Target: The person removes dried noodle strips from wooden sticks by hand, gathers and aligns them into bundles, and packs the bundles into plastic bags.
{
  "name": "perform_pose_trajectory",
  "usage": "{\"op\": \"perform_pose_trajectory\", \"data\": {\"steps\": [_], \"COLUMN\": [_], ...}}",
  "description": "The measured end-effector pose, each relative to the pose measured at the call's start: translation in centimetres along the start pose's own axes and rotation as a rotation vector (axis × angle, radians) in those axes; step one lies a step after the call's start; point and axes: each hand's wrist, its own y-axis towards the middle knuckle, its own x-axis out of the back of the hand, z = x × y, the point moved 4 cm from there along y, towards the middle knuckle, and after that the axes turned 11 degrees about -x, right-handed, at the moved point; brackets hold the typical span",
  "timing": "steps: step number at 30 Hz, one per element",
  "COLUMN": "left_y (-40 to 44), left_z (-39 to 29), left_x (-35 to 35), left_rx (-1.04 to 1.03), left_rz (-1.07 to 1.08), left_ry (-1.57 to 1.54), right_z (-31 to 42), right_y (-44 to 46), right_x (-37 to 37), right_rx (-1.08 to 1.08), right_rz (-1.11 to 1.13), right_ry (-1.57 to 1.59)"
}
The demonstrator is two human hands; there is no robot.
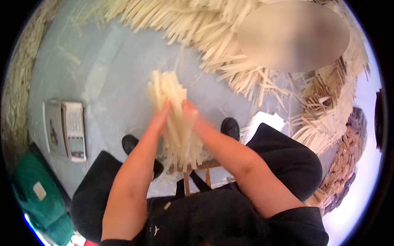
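A bundle of pale, flat wooden strips (174, 127) stands roughly upright between my knees, its top end farther from me. My left hand (162, 115) is closed round its left side, the thumb lying along the strips. From the right, my right hand (191, 114) grips the same bundle, slightly blurred by motion. Some of the fingers of both hands are hidden behind the strips. The lower ends fan out above the edge of a small wooden stool (205, 165) between my legs.
A large heap of similar strips (193, 24) spreads over the grey floor ahead and to the right. On the left lies a weighing scale (74, 131). White sheets (264, 123) lie by my right shoe (230, 128). A green sack (41, 197) sits at lower left.
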Motion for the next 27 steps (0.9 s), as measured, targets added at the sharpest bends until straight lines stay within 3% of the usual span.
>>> {"op": "perform_pose_trajectory", "data": {"steps": [2, 4, 6, 7, 9, 13, 15, 18, 21, 23, 24, 26, 27], "left_y": [-0.8, -1.3, -0.3, -0.6, -0.5, -0.8, -0.8, -1.1, -1.9, -0.8, -0.5, 0.6, 0.2], "left_z": [0.3, -0.1, 2.3, 2.1, 0.8, 1.0, 2.0, 2.2, 2.1, 3.8, 4.7, 6.2, 5.4], "left_x": [-0.8, -1.2, 0.6, 0.7, 1.3, 2.1, 2.5, 1.9, 2.3, 2.4, 2.7, 3.2, 3.3], "left_rx": [0.001, -0.050, -0.112, -0.102, -0.053, -0.125, -0.165, -0.166, 0.001, -0.041, -0.046, -0.146, -0.130], "left_rz": [-0.088, -0.115, -0.130, -0.143, -0.244, -0.321, -0.379, -0.335, -0.466, -0.293, -0.290, -0.269, -0.257], "left_ry": [-0.062, -0.091, 0.215, 0.217, 0.257, 0.327, 0.308, 0.387, 0.624, 0.532, 0.529, 0.475, 0.512], "right_z": [0.1, -0.7, 2.4, 3.2, 4.7, 9.8, 8.7, 6.3, 6.3, 6.8, 6.9, 6.5, 7.1], "right_y": [0.1, 2.2, 1.8, 1.4, 2.5, -1.4, -3.2, -5.3, -6.0, -5.9, -5.5, -3.7, -3.7], "right_x": [0.2, -0.3, 1.1, 1.3, 2.9, 6.0, 5.4, 2.9, 1.2, 0.5, 0.4, 0.1, 0.1], "right_rx": [0.037, 0.156, 0.129, 0.094, 0.255, 0.251, 0.207, 0.389, 0.348, 0.483, 0.485, 0.224, 0.238], "right_rz": [0.043, -0.166, -0.206, -0.215, -0.287, -0.030, 0.015, 0.027, -0.047, -0.047, -0.053, 0.158, 0.144], "right_ry": [0.037, -0.632, -0.666, -0.708, -0.572, -0.549, -0.567, -0.724, -0.904, -0.950, -0.952, -0.971, -0.989]}}
